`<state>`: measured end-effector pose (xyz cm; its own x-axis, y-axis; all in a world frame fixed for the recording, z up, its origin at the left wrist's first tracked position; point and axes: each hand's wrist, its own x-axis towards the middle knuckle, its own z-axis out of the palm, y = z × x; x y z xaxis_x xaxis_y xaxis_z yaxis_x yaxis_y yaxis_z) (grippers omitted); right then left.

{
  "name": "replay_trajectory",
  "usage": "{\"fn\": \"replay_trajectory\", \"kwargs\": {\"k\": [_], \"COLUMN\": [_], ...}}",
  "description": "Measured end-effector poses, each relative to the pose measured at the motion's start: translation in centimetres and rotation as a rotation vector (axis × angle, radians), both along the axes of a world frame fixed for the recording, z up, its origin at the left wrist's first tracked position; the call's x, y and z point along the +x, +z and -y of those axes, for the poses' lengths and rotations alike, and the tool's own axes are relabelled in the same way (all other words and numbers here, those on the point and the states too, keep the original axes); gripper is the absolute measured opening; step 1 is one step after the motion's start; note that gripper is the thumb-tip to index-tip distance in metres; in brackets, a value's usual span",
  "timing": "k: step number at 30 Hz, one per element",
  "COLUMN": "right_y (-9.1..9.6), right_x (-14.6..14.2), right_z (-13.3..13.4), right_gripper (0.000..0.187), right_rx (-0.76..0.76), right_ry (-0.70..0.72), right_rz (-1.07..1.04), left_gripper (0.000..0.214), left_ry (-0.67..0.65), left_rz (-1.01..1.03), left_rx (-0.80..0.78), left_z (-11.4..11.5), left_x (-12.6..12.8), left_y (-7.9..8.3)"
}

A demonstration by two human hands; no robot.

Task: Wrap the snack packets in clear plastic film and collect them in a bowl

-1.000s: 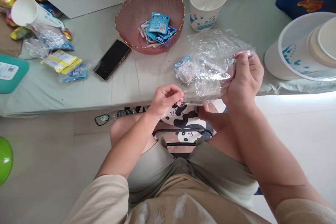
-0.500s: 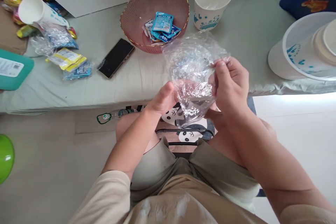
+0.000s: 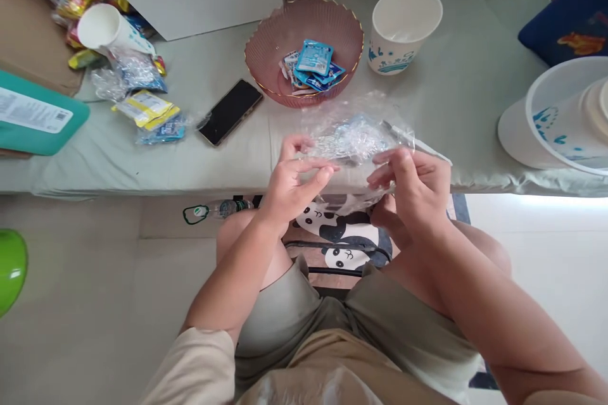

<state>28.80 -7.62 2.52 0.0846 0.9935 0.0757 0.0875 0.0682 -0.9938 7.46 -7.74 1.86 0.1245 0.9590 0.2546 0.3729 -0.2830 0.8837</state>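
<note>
Both my hands hold a crinkled clear plastic bag [image 3: 354, 139] over the near edge of the pale green table [image 3: 156, 164]. My left hand [image 3: 292, 180] pinches the bag's left edge with closed fingers. My right hand [image 3: 413, 186] grips its right side, thumb and fingers curled. Something blue shows through the plastic. Behind the bag a pink ribbed bowl [image 3: 273, 54] holds several blue sachets [image 3: 313, 63].
A white paper cup [image 3: 403, 28] stands right of the bowl. A black phone [image 3: 230, 112] lies left of it. Wrapped snack packets [image 3: 147, 114] and a tipped cup [image 3: 102, 28] sit at far left, a teal box [image 3: 35, 120] beside them. Stacked white tubs [image 3: 560, 120] occupy the right edge.
The bag has come down from upright in front of me to lie flatter near the table edge. Both hands moved lower and closer together; the view shifted slightly downward.
</note>
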Motion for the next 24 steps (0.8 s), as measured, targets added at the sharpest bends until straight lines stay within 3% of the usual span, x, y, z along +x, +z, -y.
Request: {"fn": "replay_trajectory", "kwargs": {"k": [2, 4, 7, 9, 12, 16, 20, 24], "right_y": [0.4, 0.6, 0.7, 0.6, 0.5, 0.5, 0.1, -0.6], "right_x": [0.1, 0.1, -0.1, -0.2, -0.3, -0.2, -0.1, -0.1], "right_z": [0.1, 0.0, 0.0, 0.0, -0.1, -0.2, -0.3, -0.5], "right_gripper": [0.054, 0.044, 0.03, 0.033, 0.043, 0.043, 0.028, 0.017], "right_rx": [0.047, 0.077, 0.104, 0.117, 0.107, 0.087, -0.009, 0.053], "right_ry": [0.076, 0.155, 0.2, 0.192, 0.18, 0.242, 0.341, 0.206], "right_rz": [0.052, 0.093, 0.109, 0.084, -0.004, -0.118, -0.034, 0.1], "left_gripper": [0.035, 0.034, 0.033, 0.035, 0.036, 0.037, 0.039, 0.034], "left_ry": [0.114, 0.141, 0.04, -0.047, -0.087, -0.022, 0.042, 0.063], "left_rz": [-0.073, -0.113, -0.149, -0.152, -0.073, 0.163, 0.406, 0.597], "left_rx": [0.143, 0.217, 0.303, 0.317, 0.176, 0.033, -0.046, -0.114], "left_z": [0.3, 0.4, 0.3, 0.2, 0.2, 0.4, 0.2, -0.9], "left_x": [-0.6, -1.1, -1.7, -1.7, -1.2, -0.7, -0.8, -0.7], "left_y": [-0.1, 0.2, 1.0, 1.7, 2.3, 2.1, 0.8, -0.7]}}
